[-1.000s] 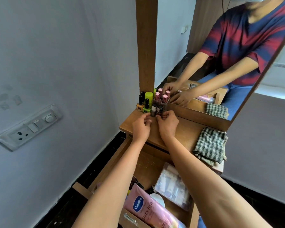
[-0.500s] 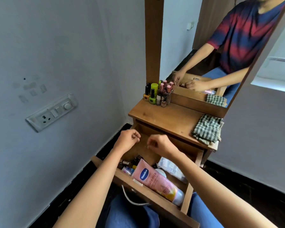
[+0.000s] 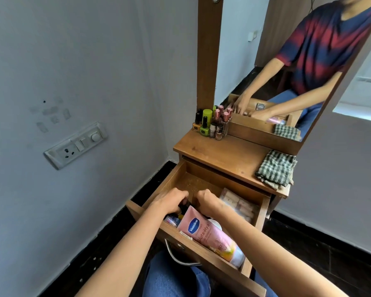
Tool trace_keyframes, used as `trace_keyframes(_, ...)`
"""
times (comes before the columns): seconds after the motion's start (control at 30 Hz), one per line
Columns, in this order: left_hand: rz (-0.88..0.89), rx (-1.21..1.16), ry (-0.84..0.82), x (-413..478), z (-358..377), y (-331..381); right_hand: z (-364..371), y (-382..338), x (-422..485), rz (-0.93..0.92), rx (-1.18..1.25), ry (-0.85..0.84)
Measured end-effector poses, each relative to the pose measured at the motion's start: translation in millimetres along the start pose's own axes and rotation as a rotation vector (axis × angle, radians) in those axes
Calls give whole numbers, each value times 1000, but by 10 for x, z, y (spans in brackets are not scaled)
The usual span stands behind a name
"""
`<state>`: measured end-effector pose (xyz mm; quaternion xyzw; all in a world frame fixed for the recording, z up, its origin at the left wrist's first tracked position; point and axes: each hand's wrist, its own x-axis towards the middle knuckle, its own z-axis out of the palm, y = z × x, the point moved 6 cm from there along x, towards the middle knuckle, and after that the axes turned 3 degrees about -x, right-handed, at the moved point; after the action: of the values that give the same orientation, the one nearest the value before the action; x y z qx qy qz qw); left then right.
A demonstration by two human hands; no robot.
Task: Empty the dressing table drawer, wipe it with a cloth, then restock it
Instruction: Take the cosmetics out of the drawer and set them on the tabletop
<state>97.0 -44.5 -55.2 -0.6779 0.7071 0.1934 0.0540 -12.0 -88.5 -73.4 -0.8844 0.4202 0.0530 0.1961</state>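
The wooden drawer (image 3: 193,181) of the dressing table stands pulled out over my lap. Both my hands are down inside it, close together. My left hand (image 3: 171,201) curls its fingers over a small dark bottle (image 3: 183,207) at the drawer's left. My right hand (image 3: 208,200) is curled beside it, its fingertips hidden. A pink Vaseline tube (image 3: 208,234) lies against the drawer's front wall, with a white lid (image 3: 215,224) behind it. At the right of the drawer lies a clear packet (image 3: 238,204). The checked cloth (image 3: 275,168) rests on the tabletop's right end.
Several nail polish bottles (image 3: 212,123) stand grouped at the back left of the tabletop (image 3: 223,155), against the mirror (image 3: 287,61). A switch and socket panel (image 3: 75,144) is on the wall to the left. A metal handle (image 3: 180,260) hangs from the drawer front.
Both hands left the nail polish bottles on the tabletop, drew back and went down into the drawer. My view tilted downward.
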Motion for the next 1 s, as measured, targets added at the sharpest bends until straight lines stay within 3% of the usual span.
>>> trace_keyframes(0.2,89,111,-12,2,-15,86,-23,50,18,69,88,35)
trace_keyframes(0.33,189,147,74,11,-109,68,-208,162,-9,134,246,145)
trace_keyframes(0.53,121,-245,355,29,-536,-162,-868,254,-122,90,511,420)
trace_keyframes(0.73,-76,-800,637,183,-716,-255,-1611,268,-101,50,477,732)
trace_keyframes(1.0,-166,-907,893,489,-1107,-112,-1725,416,379,67,460,675)
